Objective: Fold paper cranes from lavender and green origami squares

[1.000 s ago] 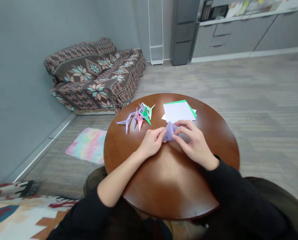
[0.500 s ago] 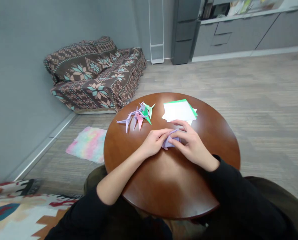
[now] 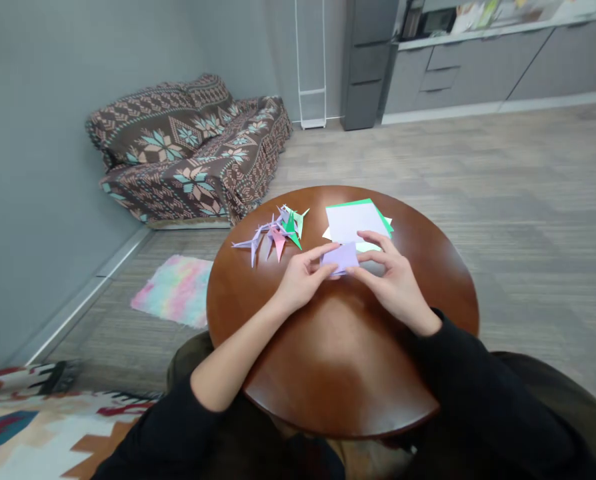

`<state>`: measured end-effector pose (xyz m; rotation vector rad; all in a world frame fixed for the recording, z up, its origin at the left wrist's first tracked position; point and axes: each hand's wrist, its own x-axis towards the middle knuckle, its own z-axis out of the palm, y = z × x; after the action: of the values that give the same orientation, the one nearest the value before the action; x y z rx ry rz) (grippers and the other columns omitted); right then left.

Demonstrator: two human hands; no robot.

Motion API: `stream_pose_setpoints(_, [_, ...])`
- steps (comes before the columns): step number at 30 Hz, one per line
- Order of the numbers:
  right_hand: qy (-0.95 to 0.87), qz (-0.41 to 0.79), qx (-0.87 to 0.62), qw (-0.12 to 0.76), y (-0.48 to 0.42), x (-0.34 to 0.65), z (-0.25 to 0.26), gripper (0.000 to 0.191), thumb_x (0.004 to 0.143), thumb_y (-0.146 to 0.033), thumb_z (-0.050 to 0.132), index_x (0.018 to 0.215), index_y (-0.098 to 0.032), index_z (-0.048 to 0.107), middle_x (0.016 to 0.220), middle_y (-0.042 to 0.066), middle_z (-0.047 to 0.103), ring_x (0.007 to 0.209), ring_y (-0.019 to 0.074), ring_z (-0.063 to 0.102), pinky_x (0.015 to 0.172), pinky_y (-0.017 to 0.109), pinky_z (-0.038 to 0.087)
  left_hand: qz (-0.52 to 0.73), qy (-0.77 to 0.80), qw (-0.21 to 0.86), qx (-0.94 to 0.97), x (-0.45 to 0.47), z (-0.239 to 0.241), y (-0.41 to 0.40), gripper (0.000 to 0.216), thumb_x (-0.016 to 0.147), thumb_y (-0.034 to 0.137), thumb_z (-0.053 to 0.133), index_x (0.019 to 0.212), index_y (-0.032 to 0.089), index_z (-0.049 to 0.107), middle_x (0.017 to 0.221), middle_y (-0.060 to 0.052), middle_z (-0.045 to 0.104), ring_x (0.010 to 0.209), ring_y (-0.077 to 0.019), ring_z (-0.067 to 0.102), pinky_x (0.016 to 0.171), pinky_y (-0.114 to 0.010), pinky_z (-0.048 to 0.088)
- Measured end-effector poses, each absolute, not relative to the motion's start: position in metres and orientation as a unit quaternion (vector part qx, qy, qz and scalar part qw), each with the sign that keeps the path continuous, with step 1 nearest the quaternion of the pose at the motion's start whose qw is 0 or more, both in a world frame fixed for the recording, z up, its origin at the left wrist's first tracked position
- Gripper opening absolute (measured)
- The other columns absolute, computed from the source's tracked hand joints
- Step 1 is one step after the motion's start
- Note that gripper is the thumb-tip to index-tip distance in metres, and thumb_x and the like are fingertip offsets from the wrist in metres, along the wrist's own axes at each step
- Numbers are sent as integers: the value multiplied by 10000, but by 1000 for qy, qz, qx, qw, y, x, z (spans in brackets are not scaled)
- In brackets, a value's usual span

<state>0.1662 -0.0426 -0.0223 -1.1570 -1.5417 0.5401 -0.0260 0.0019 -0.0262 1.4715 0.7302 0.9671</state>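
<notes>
A small folded piece of lilac paper (image 3: 343, 257) is between my hands, just over the table. My left hand (image 3: 301, 277) pinches its left side with thumb and fingers. At the right edge, my right hand (image 3: 393, 280) grips it between thumb and fingers, with the index finger raised apart. Several folded paper cranes (image 3: 278, 235) in lilac, pink, green and pale green lie in a cluster to the left. Just beyond my hands lies a stack of paper sheets (image 3: 353, 221), white or pale on top with green showing at the edges.
The round brown wooden table (image 3: 338, 373) stands in front of my lap. Beyond it to the left is a sofa (image 3: 193, 147) under a patterned cover. A pastel fluffy mat (image 3: 175, 291) lies on the floor, and grey kitchen cabinets (image 3: 478, 73) line the back right.
The lilac paper has gone from a partly raised, angled shape to a flatter rectangle facing me. Both hands have shifted slightly away from me, and my right fingers have moved to the paper's right edge.
</notes>
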Motion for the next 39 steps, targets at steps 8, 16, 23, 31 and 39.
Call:
stream_pose_setpoints(8, [-602, 168, -504, 595, -42, 165, -23, 132, 839, -316, 779, 752, -224, 743, 977, 68, 686, 1001, 256, 657, 982, 460, 487, 410, 347, 372, 757, -32, -23, -3, 699, 916, 354, 674, 1549, 327, 379, 1575, -145, 413, 1139, -250, 664, 764, -290, 635])
stream_pose_setpoints(16, [-518, 390, -480, 590, -45, 159, -19, 227, 869, -425, 740, 823, -204, 716, 811, 20, 741, 749, 192, 662, 752, 341, 510, 382, 345, 117, 849, -32, -20, -4, 486, 980, 305, 576, 1462, 262, 537, 1404, -97, 635, 1354, -289, 510, 1180, -507, 380])
stream_pose_setpoints(23, [-448, 451, -437, 637, -46, 156, -14, 432, 767, -395, 845, 978, -252, 496, 530, -108, 581, 449, 90, 428, 491, 227, 332, 383, 309, 179, 852, -30, -24, -2, 390, 1012, 280, 525, 1382, 207, 624, 1359, -96, 687, 1311, -256, 579, 1156, -459, 422])
stream_pose_setpoints(31, [-493, 440, -421, 621, -45, 157, -15, 287, 762, -399, 837, 874, -236, 629, 820, 12, 739, 800, 200, 718, 740, 339, 573, 401, 316, 218, 832, -30, -27, 1, 304, 1018, 274, 513, 1202, 203, 745, 1213, -100, 762, 1131, -242, 704, 1022, -417, 542])
stream_pose_setpoints(39, [-430, 491, -451, 609, -45, 157, -15, 233, 717, -377, 862, 794, -211, 718, 659, -8, 691, 577, 146, 601, 565, 289, 480, 415, 317, 166, 837, -32, -34, 6, 282, 992, 279, 573, 1199, 203, 751, 1202, -86, 769, 1201, -265, 671, 1086, -466, 502])
